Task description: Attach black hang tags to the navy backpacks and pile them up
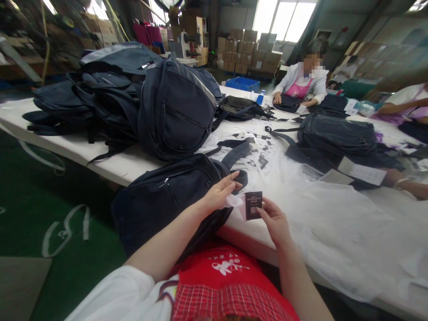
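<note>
My right hand pinches a small black hang tag with pale print, held up over the table's near edge. Just left of it, my left hand has its fingers closed at the top loop of a dark navy backpack; what lies inside the fingers is partly hidden. A crumpled white piece, paper or plastic, hangs below that hand beside the tag. The backpack lies on its side along the near edge, its zipped pocket upward.
A heap of navy backpacks covers the left of the white table. Loose black tags lie scattered mid-table. Another backpack lies right, near a co-worker's hand. Across the table, a person handles dark fabric; a blue crate stands behind.
</note>
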The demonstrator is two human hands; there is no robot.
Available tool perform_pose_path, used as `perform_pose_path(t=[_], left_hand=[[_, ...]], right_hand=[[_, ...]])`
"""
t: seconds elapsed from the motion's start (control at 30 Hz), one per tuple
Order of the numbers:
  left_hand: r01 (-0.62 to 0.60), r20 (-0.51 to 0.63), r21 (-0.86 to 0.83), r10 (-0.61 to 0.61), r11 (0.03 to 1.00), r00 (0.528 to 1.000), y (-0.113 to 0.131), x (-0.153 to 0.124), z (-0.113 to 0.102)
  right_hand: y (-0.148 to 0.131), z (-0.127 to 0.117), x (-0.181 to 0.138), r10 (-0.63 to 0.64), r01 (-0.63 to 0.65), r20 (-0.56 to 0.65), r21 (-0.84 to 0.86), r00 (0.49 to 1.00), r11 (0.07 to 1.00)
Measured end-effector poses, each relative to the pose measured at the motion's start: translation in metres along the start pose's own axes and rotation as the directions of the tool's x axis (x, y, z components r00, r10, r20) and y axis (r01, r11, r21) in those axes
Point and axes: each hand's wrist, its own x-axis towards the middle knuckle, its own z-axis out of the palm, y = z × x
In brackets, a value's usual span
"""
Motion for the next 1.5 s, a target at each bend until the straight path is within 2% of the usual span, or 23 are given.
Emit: perform_pose_path(t=[0.07,0.13,0.23,0.4,0.6,0.83,0.93,1.03,1.13,1.2,1.27,1.37,1.43,1.5], left_hand=[[-0.048,0.074,0.215,0.033,0.975,0.997,-0.003,-0.005,0.001],[-0.058,0.141,0.375,0.005,0.925,0.99,-0.004,-0.009,-0.001],[-0.062,0.177,0.482,-0.028,0.874,0.984,-0.004,-0.011,-0.004],[-0.081,0.217,0.534,-0.044,0.842,0.975,-0.002,-0.007,-0.006],[-0.079,0.227,0.583,-0.069,0.809,0.971,0.001,-0.008,-0.001],[-0.08,0.179,0.556,-0.026,0.827,0.984,-0.007,-0.017,0.007],[-0.045,0.152,0.597,-0.057,0.801,0.987,-0.009,-0.017,0.012],[-0.012,0.164,0.637,-0.121,0.771,0.979,-0.007,-0.017,0.017],[-0.006,0.182,0.673,-0.157,0.739,0.971,-0.002,-0.018,0.019],[-0.026,0.206,0.664,-0.15,0.747,0.967,0.002,-0.018,0.016],[-0.041,0.211,0.594,-0.106,0.803,0.972,0.008,-0.016,0.01],[-0.033,0.107,0.495,-0.024,0.868,0.994,0.018,-0.01,-0.002],[-0.032,0.044,0.533,0.01,0.845,0.999,0.024,-0.008,-0.008],[-0.043,0.052,0.604,0.015,0.796,0.999,0.025,-0.008,-0.008]], right_hand=[[0.001,0.002,-0.001,0.005,-0.005,0.029,-0.01,1.0,1.0],[-0.001,0.001,-0.001,0.004,0.0,0.068,-0.055,0.998,0.999],[-0.005,-0.001,-0.001,0.004,0.015,0.117,-0.159,0.993,0.987],[-0.01,-0.003,0.0,-0.018,0.069,0.182,-0.278,0.983,0.958],[-0.013,-0.001,0.001,-0.11,0.19,0.229,-0.368,0.967,0.91],[-0.011,0.003,0.001,-0.195,0.247,0.174,-0.363,0.965,0.899],[-0.017,0.005,0.001,-0.213,0.309,0.263,-0.409,0.941,0.858],[-0.03,0.009,0.002,-0.237,0.42,0.392,-0.489,0.889,0.765],[-0.045,0.014,0.001,-0.197,0.475,0.485,-0.556,0.852,0.682],[-0.05,0.017,0.001,-0.145,0.433,0.48,-0.568,0.865,0.7],[-0.05,0.019,0.001,-0.086,0.336,0.437,-0.536,0.895,0.774],[-0.042,0.019,0.002,-0.009,0.168,0.355,-0.42,0.935,0.892],[-0.037,0.019,0.003,0.009,0.091,0.288,-0.332,0.957,0.939],[-0.033,0.021,0.005,-0.009,0.078,0.232,-0.293,0.973,0.953]])
